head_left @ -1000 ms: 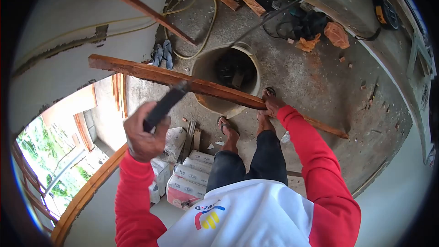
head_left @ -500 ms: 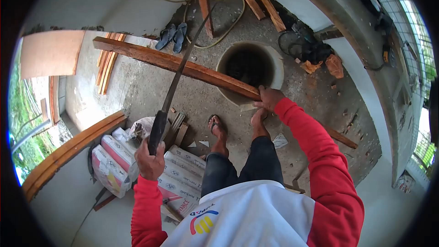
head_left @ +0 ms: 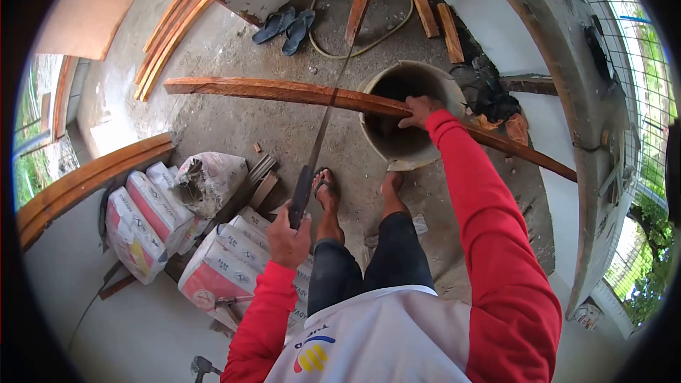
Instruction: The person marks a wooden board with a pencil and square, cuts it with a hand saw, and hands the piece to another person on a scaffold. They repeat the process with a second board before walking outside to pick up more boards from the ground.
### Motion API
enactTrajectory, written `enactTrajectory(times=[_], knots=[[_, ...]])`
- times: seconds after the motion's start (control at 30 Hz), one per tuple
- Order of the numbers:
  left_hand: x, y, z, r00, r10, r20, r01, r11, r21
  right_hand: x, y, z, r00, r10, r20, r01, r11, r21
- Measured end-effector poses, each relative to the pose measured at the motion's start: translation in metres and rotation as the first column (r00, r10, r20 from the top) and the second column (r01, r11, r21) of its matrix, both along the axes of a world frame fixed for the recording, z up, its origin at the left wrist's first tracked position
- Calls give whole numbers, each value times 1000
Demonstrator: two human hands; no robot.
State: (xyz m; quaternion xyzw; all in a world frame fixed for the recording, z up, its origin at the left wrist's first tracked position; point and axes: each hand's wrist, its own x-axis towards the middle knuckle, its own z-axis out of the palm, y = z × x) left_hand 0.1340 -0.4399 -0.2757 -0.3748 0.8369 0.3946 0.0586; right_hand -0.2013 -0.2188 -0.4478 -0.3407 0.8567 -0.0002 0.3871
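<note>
Wooden plank (head_left: 284, 91) across centre frame, clasped by fingers of right hand (head_left: 420, 109) above concrete ring (head_left: 411, 162). Machete (head_left: 320, 128) handle enclosed by left hand (head_left: 287, 241), blade crossing plank. Apparently mid-trimming; firm bracing needed for next stroke.

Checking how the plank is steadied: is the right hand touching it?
Touching. The head view shows the right hand gripping the plank, its fingers wrapped over the edge with no gap.
</note>
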Motion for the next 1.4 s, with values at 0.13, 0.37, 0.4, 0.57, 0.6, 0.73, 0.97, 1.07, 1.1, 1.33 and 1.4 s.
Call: enactTrajectory(times=[0.13, 0.37, 0.4, 0.57, 0.6, 0.73, 0.97, 1.07, 1.1, 1.33, 1.4], knots=[[-10, 23, -17, 999, 24, 31, -26, 998, 56, -9, 1, -1, 1000, -14, 11, 13, 999, 37], [-17, 55, -15, 999, 33, 6, -34, 998, 57, 19, -30, -9, 973, -221, -64, 193, 935, -297], [-20, 55, -12, 999, 39, 15, -40, 996, 78, 19, -36, -11, 971, -228, -64, 206, 946, -252], [-6, 56, -9, 997, -7, 73, 5, 1000, 20, 49, -34, -39, 925, -260, -277, 152, 921, -358], [-6, 56, -8, 999, -8, 50, 7, 1000, 26, 49, -34, -42, 919, -259, -298, 143, 921, -362], [-9, 58, -3, 994, 25, 104, -30, 999, 43, 59, -30, -31, 929, -224, -295, 107, 924, -367], [2, 45, -19, 998, 6, 58, -12, 995, 103, 54, -65, -21, 829, -441, -345, 280, 860, -426], [11, 33, -27, 999, -28, 34, 24, 991, 134, 56, -95, -27, 819, -550, -163, 517, 830, -208], [13, 28, -29, 998, -52, 26, 48, 989, 141, 55, -98, -28, 827, -534, -178, 500, 842, -204], [28, 10, -32, 992, -103, -75, 111, 987, 115, 63, -104, -17, 819, -525, -231, 513, 851, -115], [33, 15, -39, 983, -144, -116, 148, 988, 31, 62, -107, -12, 810, -543, -221, 526, 840, -132]])
